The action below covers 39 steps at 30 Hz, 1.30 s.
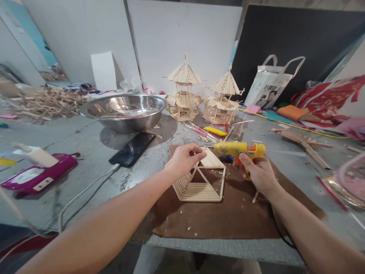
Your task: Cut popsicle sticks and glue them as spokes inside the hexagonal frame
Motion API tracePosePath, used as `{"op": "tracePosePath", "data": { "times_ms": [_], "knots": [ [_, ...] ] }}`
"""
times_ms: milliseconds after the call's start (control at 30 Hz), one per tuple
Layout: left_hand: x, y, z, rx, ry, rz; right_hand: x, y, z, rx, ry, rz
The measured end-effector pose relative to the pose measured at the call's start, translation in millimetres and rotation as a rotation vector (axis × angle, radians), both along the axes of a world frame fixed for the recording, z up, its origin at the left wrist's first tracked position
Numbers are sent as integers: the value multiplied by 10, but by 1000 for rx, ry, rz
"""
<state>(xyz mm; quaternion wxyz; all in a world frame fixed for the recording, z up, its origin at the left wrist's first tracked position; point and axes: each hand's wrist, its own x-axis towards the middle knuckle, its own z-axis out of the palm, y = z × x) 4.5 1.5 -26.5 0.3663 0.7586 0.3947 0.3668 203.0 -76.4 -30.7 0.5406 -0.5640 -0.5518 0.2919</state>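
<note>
A pyramid-shaped roof frame of thin wooden sticks [201, 182] rests on a brown mat [228, 213] at the table's front. My left hand [185, 158] is closed in a pinch at the frame's peak, holding its top. My right hand [256, 173] is wrapped round the grip of a yellow glue gun [239, 149]. The gun's nozzle points left toward the peak, close to my left fingers.
Two finished stick pagodas [184, 93] [225, 99] stand behind. A steel bowl [124, 110], a black phone [132, 148] with cable, a magenta object [40, 173], a loose stick pile [45, 102], a paper bag [270, 83], and coloured paper scraps [322, 102] lie around.
</note>
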Motion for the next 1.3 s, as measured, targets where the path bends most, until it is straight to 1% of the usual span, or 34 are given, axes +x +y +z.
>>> {"op": "tracePosePath", "data": {
  "times_ms": [167, 300, 433, 500, 567, 733, 867, 1067, 1300],
  "knots": [
    [-4, -5, -1, 1, -12, -4, 13, 8, -19, -3, -7, 6],
    [0, -9, 7, -41, -53, -13, 18, 6, -19, 7, -19, 12],
    [16, -31, 57, -95, -99, -8, 9, -5, -5, 2, -51, 3],
    [25, -38, 87, -168, -163, 3, 16, -6, -17, -12, -66, -11],
    [27, -31, 108, -287, -273, 7, 30, 0, -41, -10, -80, -13],
    [3, 33, 116, -563, -561, -22, 26, 6, -86, 72, -153, -6],
    [-10, 49, 129, -698, -651, 9, -21, -26, -74, 138, -244, 12],
    [0, 26, 150, -766, -647, 8, 5, -42, -117, 170, -372, 25],
    [5, 7, 154, -788, -661, -14, 18, -33, -163, 212, -388, 60]
  ]
}}
